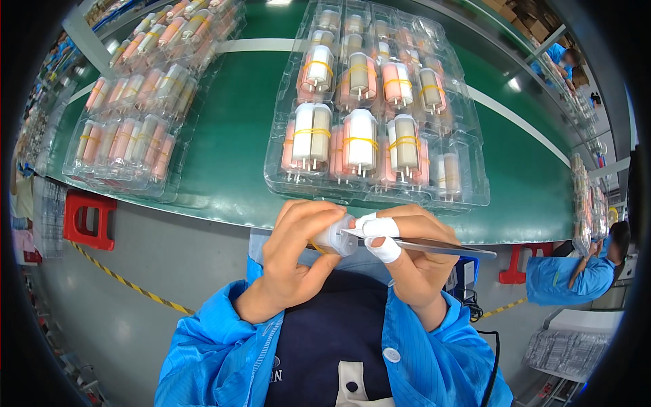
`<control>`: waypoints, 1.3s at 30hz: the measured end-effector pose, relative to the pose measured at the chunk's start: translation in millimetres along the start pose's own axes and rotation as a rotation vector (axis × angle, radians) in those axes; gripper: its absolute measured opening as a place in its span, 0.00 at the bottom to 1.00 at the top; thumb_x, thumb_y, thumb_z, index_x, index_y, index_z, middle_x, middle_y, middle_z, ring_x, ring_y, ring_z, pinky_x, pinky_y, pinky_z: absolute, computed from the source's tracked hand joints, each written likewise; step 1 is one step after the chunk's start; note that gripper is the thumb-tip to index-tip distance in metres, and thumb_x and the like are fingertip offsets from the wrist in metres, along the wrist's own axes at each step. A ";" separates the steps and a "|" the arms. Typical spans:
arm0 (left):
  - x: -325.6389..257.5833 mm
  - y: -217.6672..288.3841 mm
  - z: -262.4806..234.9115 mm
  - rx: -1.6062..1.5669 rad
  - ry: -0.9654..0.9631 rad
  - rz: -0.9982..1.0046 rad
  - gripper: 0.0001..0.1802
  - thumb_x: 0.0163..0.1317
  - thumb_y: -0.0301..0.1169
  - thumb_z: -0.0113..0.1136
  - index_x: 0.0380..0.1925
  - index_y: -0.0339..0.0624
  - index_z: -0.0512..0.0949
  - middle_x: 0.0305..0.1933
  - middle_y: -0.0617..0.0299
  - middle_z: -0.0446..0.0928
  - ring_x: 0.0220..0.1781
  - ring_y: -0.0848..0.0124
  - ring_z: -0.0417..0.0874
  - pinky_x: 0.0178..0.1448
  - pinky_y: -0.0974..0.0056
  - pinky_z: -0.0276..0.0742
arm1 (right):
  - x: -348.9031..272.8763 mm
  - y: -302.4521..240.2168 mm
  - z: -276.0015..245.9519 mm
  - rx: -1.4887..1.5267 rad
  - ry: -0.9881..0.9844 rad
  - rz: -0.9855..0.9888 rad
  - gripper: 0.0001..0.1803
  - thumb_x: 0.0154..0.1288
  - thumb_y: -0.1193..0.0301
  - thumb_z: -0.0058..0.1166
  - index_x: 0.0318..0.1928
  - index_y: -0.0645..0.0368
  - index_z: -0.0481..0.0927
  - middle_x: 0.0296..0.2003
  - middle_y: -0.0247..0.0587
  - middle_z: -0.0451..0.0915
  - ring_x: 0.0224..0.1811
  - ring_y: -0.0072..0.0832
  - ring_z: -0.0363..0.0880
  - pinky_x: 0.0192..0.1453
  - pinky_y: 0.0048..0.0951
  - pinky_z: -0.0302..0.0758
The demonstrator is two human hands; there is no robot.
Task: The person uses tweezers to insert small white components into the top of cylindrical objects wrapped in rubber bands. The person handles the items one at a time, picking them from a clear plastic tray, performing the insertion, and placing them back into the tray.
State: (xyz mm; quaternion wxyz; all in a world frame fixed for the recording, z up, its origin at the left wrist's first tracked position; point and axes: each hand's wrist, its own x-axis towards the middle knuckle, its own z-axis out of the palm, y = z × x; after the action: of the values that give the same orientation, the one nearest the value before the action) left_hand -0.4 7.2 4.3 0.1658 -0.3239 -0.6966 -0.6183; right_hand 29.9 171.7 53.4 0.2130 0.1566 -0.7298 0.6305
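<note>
In front of my chest my left hand (pixel 293 256) is closed around a white plastic cylinder (pixel 333 240) with a translucent end. A bit of yellow band shows beside it. My right hand (pixel 422 261), with white coverings on its thumb and a finger, pinches slim metal tweezers (pixel 461 248). Their pointed tip meets the cylinder's end facing right; whether it grips anything there is too small to tell. Just beyond my hands sits a clear plastic tray (pixel 298 186) of upright white, pink and grey cylinders (pixel 359 142), bundled with yellow rubber bands and having thin pins.
More clear trays (pixel 112 180) of bundled cylinders stand on the green table (pixel 227 156) to the left. Red stools (pixel 89 218) are below the table's near edge. A co-worker in blue (pixel 566 277) is at the right, near stacked clear trays (pixel 569 349). A black cable (pixel 496 359) hangs beside my right sleeve.
</note>
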 end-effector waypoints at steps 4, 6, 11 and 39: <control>1.9 -0.1 -3.2 0.091 -0.034 0.059 0.29 0.35 0.15 0.66 0.45 0.33 0.75 0.46 0.47 0.76 0.45 0.53 0.77 0.46 0.58 0.73 | 5.6 -4.2 -0.2 -0.016 -0.073 0.021 0.07 0.53 0.82 0.59 0.35 0.66 0.81 0.30 0.47 0.82 0.32 0.30 0.82 0.35 0.25 0.77; 3.1 0.2 -4.5 0.135 -0.056 0.097 0.30 0.34 0.15 0.66 0.45 0.33 0.75 0.46 0.48 0.76 0.44 0.53 0.77 0.46 0.57 0.73 | 8.9 -6.8 -3.9 -0.018 -0.116 0.049 0.07 0.53 0.82 0.57 0.35 0.67 0.81 0.30 0.47 0.81 0.30 0.29 0.81 0.33 0.25 0.76; 5.4 -1.0 -6.0 0.236 -0.143 0.231 0.29 0.33 0.17 0.63 0.44 0.34 0.75 0.45 0.49 0.76 0.41 0.55 0.76 0.45 0.57 0.71 | 18.3 -17.9 -14.9 -0.039 -0.247 0.141 0.06 0.52 0.82 0.55 0.34 0.67 0.80 0.28 0.46 0.80 0.29 0.27 0.80 0.31 0.24 0.73; -1.9 10.0 -11.9 -1.133 -0.290 -0.640 0.36 0.66 0.50 0.50 0.61 0.30 0.60 0.50 0.47 0.73 0.46 0.66 0.76 0.46 0.63 0.74 | -2.9 -3.4 -1.8 0.336 0.101 0.060 0.11 0.57 0.81 0.58 0.42 0.69 0.80 0.37 0.50 0.79 0.37 0.29 0.79 0.40 0.26 0.75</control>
State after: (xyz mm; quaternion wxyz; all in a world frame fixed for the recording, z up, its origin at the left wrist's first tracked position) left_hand 5.6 -4.6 12.8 -0.3171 -0.2181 -0.3409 -0.8577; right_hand 34.3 172.8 55.1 0.2016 0.1363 -0.6070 0.7565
